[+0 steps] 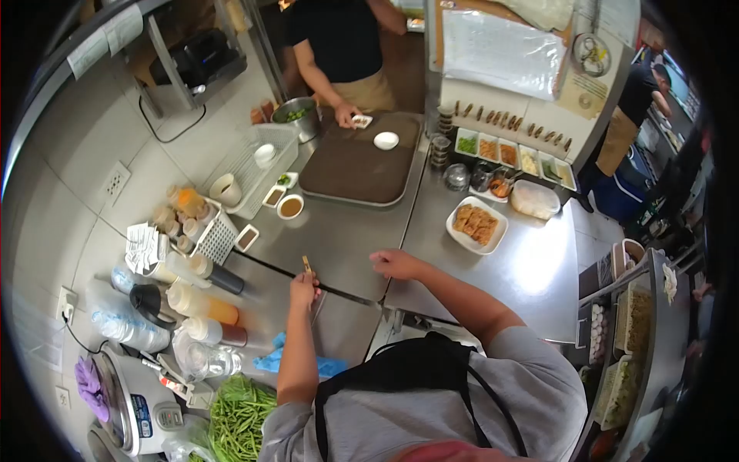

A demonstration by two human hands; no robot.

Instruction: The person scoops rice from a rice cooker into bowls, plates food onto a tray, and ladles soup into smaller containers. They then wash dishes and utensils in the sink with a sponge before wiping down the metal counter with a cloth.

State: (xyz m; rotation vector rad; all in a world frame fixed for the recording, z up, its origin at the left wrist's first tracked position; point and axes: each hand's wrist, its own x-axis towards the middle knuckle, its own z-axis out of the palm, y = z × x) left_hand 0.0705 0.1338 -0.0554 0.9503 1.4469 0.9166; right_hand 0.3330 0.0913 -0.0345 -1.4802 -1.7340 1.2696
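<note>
My left hand [304, 289] is closed on a small yellowish stick-like item [307, 266], over the steel counter near the squeeze bottles. Above the middle of the counter is my right hand [392, 264], its fingers curled; whether it holds anything is too small to tell. To its right sits a square white bowl [502, 234] of orange-brown food. Beyond my left hand are a round cup of brown sauce [291, 206] and small dishes of dark sauce [247, 239]. A brown tray [346, 165] lies farther back with a white bowl [386, 141] on it.
Across the counter, a co-worker's hand [346, 115] holds a small white dish [362, 121] over the tray. Bottles [202, 304], a cooker [146, 400] and green beans [240, 420] stand left. Topping containers [508, 154] and a lidded tub [535, 200] are back right.
</note>
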